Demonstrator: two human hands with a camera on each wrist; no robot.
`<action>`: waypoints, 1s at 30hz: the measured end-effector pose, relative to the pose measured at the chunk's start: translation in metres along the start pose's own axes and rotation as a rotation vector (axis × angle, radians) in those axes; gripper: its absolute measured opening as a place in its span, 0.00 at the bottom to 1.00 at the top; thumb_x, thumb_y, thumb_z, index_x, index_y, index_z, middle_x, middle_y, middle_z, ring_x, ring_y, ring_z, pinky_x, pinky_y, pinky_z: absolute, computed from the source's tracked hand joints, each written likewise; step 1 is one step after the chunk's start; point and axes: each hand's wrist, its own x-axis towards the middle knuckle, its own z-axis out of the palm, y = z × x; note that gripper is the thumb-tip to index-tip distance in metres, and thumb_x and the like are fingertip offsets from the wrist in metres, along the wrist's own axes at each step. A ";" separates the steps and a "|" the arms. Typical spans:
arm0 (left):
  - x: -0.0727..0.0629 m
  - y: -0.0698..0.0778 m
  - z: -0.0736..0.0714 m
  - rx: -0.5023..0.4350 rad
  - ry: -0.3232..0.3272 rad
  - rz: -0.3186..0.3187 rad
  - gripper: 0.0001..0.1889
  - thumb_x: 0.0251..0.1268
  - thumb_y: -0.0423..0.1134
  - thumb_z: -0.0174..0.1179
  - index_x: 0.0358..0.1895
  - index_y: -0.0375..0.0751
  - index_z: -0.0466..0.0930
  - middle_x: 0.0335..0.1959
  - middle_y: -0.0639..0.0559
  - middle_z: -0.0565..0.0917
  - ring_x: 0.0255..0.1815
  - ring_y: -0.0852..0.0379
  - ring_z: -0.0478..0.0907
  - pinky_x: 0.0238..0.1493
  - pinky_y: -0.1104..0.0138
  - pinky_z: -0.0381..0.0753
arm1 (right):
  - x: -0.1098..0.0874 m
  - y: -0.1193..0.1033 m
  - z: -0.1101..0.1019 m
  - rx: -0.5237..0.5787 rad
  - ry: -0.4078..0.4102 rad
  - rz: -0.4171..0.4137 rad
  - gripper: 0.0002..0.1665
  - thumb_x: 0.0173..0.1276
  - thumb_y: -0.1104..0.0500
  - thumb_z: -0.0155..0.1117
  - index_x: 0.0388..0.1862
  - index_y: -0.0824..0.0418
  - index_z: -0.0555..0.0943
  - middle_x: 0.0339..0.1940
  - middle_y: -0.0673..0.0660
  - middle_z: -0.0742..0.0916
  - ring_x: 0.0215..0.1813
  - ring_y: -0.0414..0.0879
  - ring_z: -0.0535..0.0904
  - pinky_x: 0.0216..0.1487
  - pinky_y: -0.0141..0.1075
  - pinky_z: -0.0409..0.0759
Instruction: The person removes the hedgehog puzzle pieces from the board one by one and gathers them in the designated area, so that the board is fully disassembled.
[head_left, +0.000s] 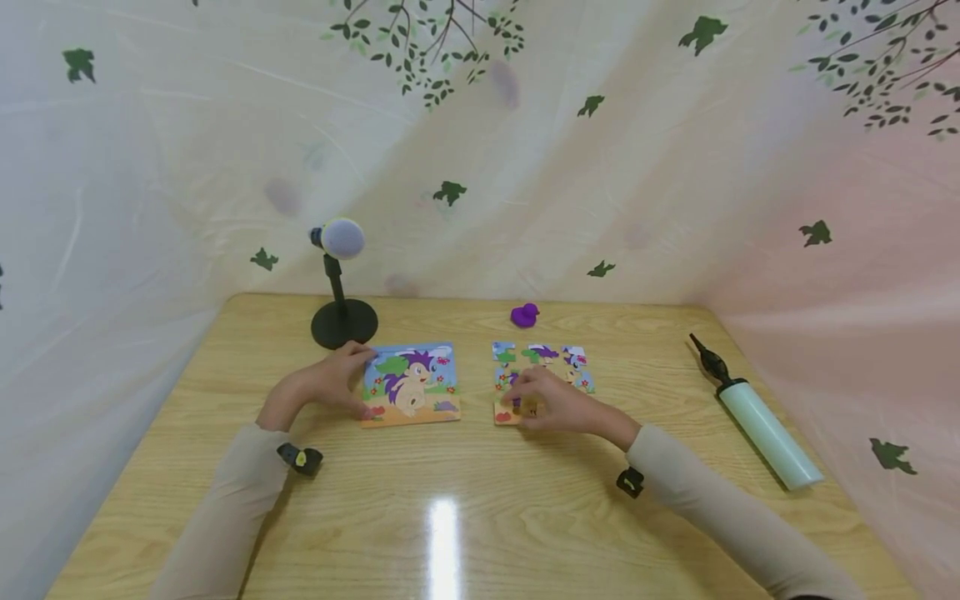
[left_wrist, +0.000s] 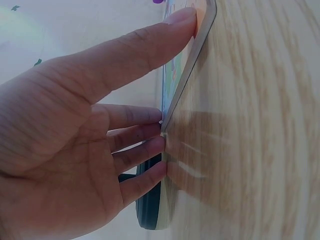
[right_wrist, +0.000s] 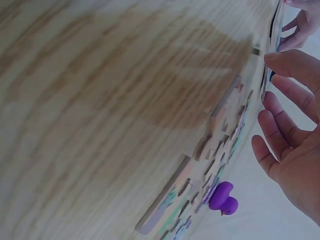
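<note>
A finished-looking hedgehog picture board lies flat on the table. My left hand spans its left edge, thumb on the lower corner and fingers at the upper one; in the left wrist view the thumb lies over the rim with the other fingers stretched out. To the right, my right hand is low over a group of hedgehog puzzle pieces, thumb and index fingertip apart near the lower-left piece. The hand hides part of the lower row. In the right wrist view, thick pieces lie in rows.
A purple rubber duck sits behind the pieces. At back left stands a round-headed lamp on a black base, close to my left hand. A pale green hand pump lies far right. Leaf-printed cloth hangs behind.
</note>
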 end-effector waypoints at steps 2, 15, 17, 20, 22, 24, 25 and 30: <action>0.000 0.000 0.000 0.001 0.001 0.002 0.55 0.51 0.50 0.79 0.75 0.21 0.57 0.68 0.30 0.63 0.70 0.32 0.62 0.76 0.38 0.61 | 0.000 0.001 0.001 -0.004 -0.004 -0.001 0.19 0.62 0.62 0.75 0.53 0.59 0.87 0.46 0.55 0.85 0.50 0.48 0.75 0.50 0.36 0.76; -0.001 0.002 -0.002 -0.010 -0.001 -0.006 0.55 0.51 0.50 0.79 0.75 0.22 0.57 0.69 0.30 0.62 0.71 0.32 0.62 0.77 0.38 0.60 | -0.001 0.006 0.005 -0.007 0.009 -0.023 0.18 0.61 0.64 0.75 0.51 0.60 0.87 0.43 0.55 0.84 0.44 0.46 0.73 0.44 0.33 0.73; -0.001 0.002 -0.002 -0.014 -0.002 -0.009 0.55 0.51 0.49 0.79 0.76 0.23 0.57 0.69 0.30 0.62 0.72 0.32 0.61 0.77 0.38 0.60 | -0.002 0.007 0.006 0.002 0.010 -0.023 0.18 0.62 0.64 0.75 0.51 0.60 0.87 0.43 0.55 0.84 0.44 0.46 0.73 0.43 0.33 0.72; -0.001 0.003 -0.002 -0.016 -0.005 -0.013 0.56 0.51 0.49 0.79 0.76 0.23 0.56 0.70 0.29 0.61 0.73 0.31 0.61 0.77 0.38 0.59 | -0.002 0.007 0.007 0.003 0.009 -0.024 0.18 0.62 0.63 0.75 0.51 0.60 0.87 0.43 0.55 0.84 0.44 0.46 0.73 0.44 0.33 0.72; -0.001 0.003 -0.002 -0.017 -0.007 -0.016 0.56 0.51 0.49 0.79 0.76 0.23 0.56 0.71 0.29 0.61 0.73 0.31 0.60 0.77 0.38 0.59 | -0.002 0.007 0.007 -0.001 0.013 -0.028 0.17 0.62 0.63 0.75 0.51 0.60 0.88 0.43 0.55 0.84 0.44 0.46 0.73 0.44 0.34 0.72; -0.001 0.003 -0.002 -0.017 -0.007 -0.016 0.56 0.51 0.49 0.79 0.76 0.24 0.56 0.72 0.29 0.60 0.74 0.31 0.60 0.77 0.38 0.59 | -0.002 0.007 0.008 -0.004 0.018 -0.034 0.16 0.63 0.63 0.74 0.50 0.60 0.88 0.43 0.54 0.84 0.43 0.47 0.73 0.44 0.34 0.71; -0.001 0.003 -0.002 -0.016 -0.006 -0.015 0.56 0.51 0.49 0.79 0.76 0.24 0.55 0.72 0.29 0.60 0.74 0.30 0.60 0.77 0.38 0.59 | -0.002 0.007 0.008 -0.006 0.020 -0.039 0.15 0.64 0.63 0.74 0.50 0.60 0.88 0.42 0.54 0.84 0.43 0.47 0.74 0.44 0.34 0.71; -0.002 0.002 -0.002 -0.007 -0.001 -0.007 0.57 0.51 0.49 0.79 0.76 0.23 0.55 0.72 0.28 0.60 0.74 0.29 0.60 0.76 0.37 0.60 | -0.002 0.007 0.008 -0.006 0.026 -0.054 0.14 0.65 0.63 0.73 0.50 0.60 0.88 0.42 0.55 0.84 0.42 0.46 0.73 0.43 0.33 0.72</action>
